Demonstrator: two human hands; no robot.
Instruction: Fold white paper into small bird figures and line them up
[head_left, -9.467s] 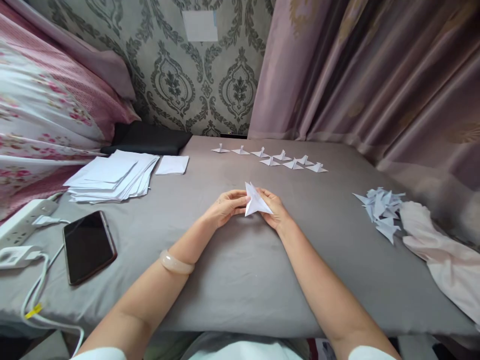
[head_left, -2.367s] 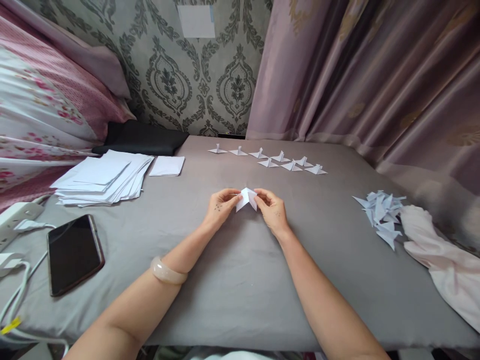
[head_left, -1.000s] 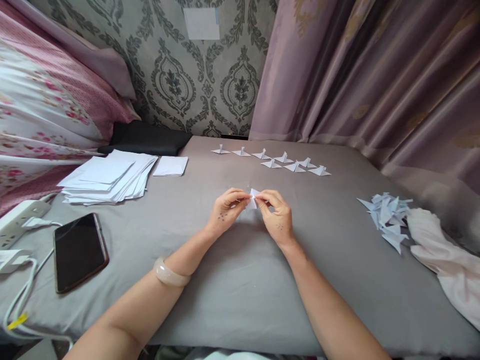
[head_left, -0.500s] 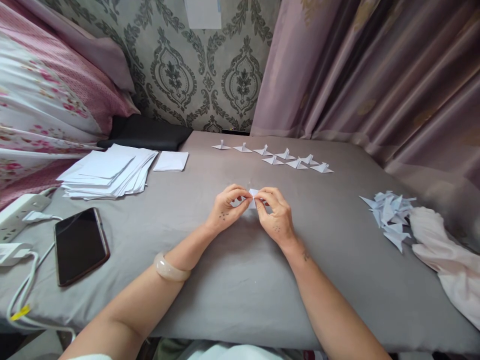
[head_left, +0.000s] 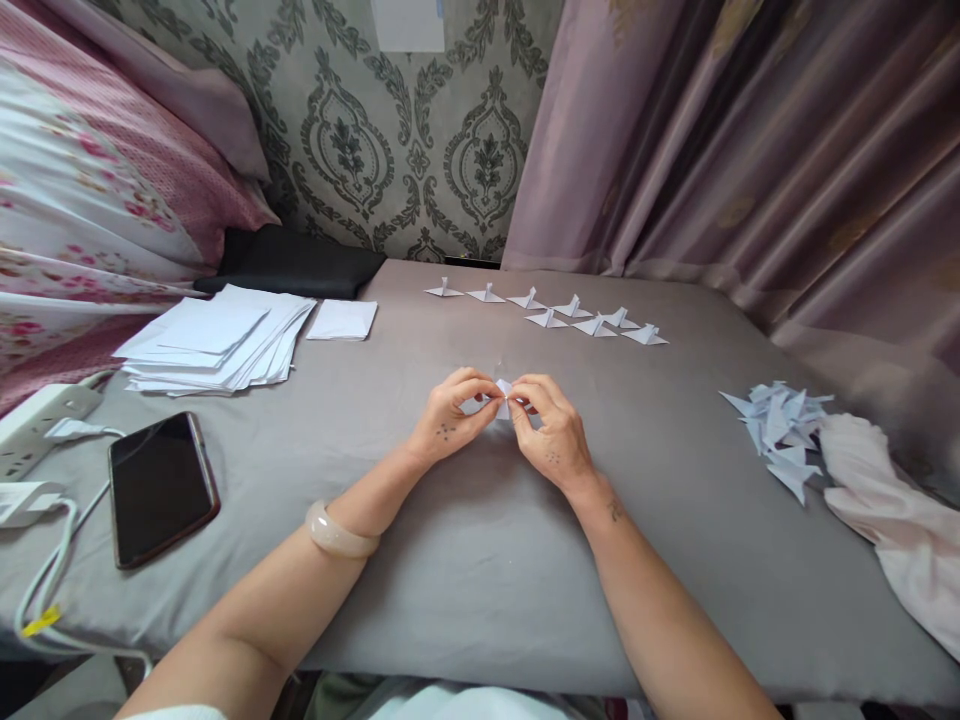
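Between my hands is a small piece of folded white paper [head_left: 504, 386], mostly covered by fingertips. My left hand [head_left: 459, 412] pinches it from the left with thumb and forefinger. From the other side my right hand [head_left: 551, 425] grips it the same way, the fingertips of both hands nearly meeting. Beyond my hands, several folded paper birds [head_left: 574, 307] stand in two rows on the grey cloth. A heap of flatter folded paper pieces [head_left: 784, 425] lies to the right.
At the left are a stack of white paper sheets [head_left: 202, 345], a smaller paper pile [head_left: 342, 320], a phone [head_left: 163, 490] and a white power strip [head_left: 45, 425] with cables. A black folder-like item [head_left: 292, 262] lies behind them. Pale cloth [head_left: 892, 510] bunches at the right edge.
Both hands keep their pinch on the folded paper, with only a very slight shift of the fingertips. The other things have stayed in place.
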